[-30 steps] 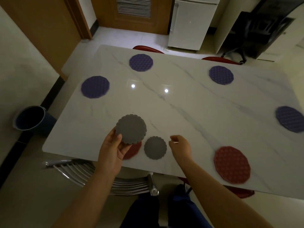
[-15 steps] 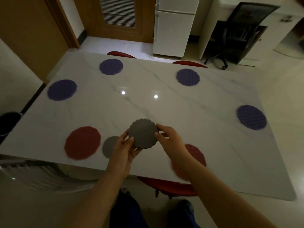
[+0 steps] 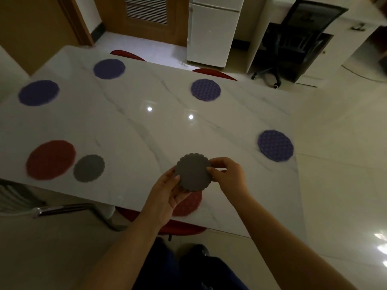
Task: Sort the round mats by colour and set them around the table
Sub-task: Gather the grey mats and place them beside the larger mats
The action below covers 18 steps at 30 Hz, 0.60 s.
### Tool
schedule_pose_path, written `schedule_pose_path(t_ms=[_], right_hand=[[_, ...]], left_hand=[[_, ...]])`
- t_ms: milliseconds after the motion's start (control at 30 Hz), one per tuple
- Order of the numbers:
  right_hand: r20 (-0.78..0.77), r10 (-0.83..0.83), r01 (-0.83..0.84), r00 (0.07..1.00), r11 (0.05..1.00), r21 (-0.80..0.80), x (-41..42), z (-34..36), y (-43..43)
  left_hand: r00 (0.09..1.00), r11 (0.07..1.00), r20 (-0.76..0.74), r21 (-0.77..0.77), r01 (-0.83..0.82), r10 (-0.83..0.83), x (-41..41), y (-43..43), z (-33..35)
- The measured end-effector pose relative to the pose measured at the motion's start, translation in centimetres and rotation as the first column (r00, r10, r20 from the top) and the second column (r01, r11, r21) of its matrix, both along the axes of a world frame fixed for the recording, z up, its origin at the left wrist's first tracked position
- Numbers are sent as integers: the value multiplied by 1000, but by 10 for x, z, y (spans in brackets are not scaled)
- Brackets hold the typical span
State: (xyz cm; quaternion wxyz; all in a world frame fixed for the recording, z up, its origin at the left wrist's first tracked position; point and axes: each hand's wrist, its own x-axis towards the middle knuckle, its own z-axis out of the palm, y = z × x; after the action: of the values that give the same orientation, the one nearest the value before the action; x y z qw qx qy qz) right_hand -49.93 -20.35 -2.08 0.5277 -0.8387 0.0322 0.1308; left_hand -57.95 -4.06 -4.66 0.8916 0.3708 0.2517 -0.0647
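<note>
Both hands hold a grey scalloped mat (image 3: pixel 193 171) just above the near edge of the white marble table (image 3: pixel 146 130). My left hand (image 3: pixel 166 194) grips its lower left rim and my right hand (image 3: pixel 227 176) pinches its right rim. Under them a red mat (image 3: pixel 189 203) lies on the table, mostly hidden. At the near left lie another red mat (image 3: pixel 50 159) and a second grey mat (image 3: pixel 89 168), touching. Several purple mats sit around the far and right edges, among them a purple mat (image 3: pixel 205 89) at the back and a purple mat (image 3: pixel 275 145) on the right.
A red stool (image 3: pixel 180 228) stands under the near table edge by my legs, and a metal chair (image 3: pixel 52 208) is at the near left. Two red stools show behind the far edge. A white fridge (image 3: pixel 213 30) and a black office chair (image 3: pixel 293 38) stand beyond.
My view has swung right along the table. The grey mat went from my left hand alone to both hands and now hovers over the right red mat; the left red mat is uncovered.
</note>
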Motion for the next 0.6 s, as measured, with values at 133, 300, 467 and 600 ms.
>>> schedule_pose_path(t_ms=[133,300,467,600], right_hand=[[-28,-33,33,999,999,16,2,1,-12],[-177,-94,131,980,968,215,5,2,-15],[-238,-220,279,946,927,250,12,1,-33],[-270,-299,344,915,929,136,13,-18,-56]], left_hand=[[999,999,-6,29,42,-42,2,-2,0],[998,998,11,36,54,-54,5,4,-3],[1000,1000,-23,29,-3,3,3,21,-13],[997,998,-56,32,-54,56,3,42,-18]])
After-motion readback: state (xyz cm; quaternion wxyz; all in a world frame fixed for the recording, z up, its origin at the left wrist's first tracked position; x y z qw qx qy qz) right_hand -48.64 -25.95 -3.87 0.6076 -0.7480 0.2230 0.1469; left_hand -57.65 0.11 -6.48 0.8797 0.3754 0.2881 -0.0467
